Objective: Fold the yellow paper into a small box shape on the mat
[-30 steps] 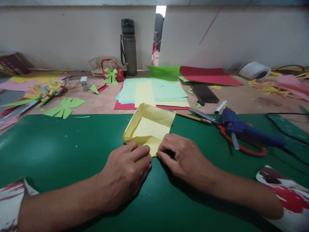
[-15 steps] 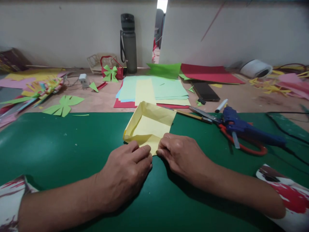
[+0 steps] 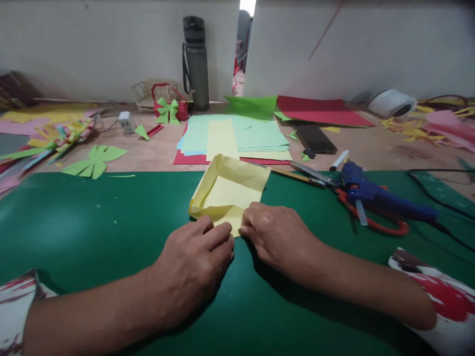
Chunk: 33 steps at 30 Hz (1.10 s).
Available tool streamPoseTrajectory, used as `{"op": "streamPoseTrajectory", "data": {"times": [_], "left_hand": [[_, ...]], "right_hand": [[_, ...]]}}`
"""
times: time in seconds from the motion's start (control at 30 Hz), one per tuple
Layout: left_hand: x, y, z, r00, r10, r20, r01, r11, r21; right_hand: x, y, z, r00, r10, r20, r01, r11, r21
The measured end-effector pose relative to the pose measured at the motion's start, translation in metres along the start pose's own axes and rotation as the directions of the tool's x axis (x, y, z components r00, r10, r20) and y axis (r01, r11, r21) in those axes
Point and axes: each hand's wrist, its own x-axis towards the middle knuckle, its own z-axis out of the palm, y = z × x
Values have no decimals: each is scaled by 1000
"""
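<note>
A yellow sheet of paper (image 3: 232,193), folded up along its left, far and near sides like a shallow tray, lies on the green mat (image 3: 92,232). My left hand (image 3: 198,264) is closed on its near edge, fingers bent over the paper. Just to the right, my right hand (image 3: 274,235) pinches the near right corner between thumb and fingers. The fingertips of both hands are close together, and they hide part of the near fold. On the left side the paper stands upright; the right side lies open and flat.
Red-handled scissors (image 3: 389,227) and a blue glue gun (image 3: 382,195) lie at right. Behind are stacked coloured paper (image 3: 260,133), a phone (image 3: 315,138), a marker (image 3: 339,160) and a grey bottle (image 3: 196,69). A green paper cutout (image 3: 95,160) and a small red bag (image 3: 181,110) sit left.
The view has shifted very slightly. Both hands keep their hold on the yellow paper, which looks the same.
</note>
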Motion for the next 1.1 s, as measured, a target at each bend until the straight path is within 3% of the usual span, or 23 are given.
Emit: {"op": "streamPoseTrajectory", "data": {"times": [0.57,0.83,1.1], "left_hand": [[-1,1,2,1000,20,-7,-20,998,56],[-2,3,-2,984,-49,172,39,997,66],[-5,3,-6,975,-82,207,85,996,-5]], "right_hand": [[2,0,-1,1000,-6,11,6,1000,5],[4,7,-5,1000,-1,29,-2,995,95],[2,12,-4,999,31,21,-34,983,178]]}}
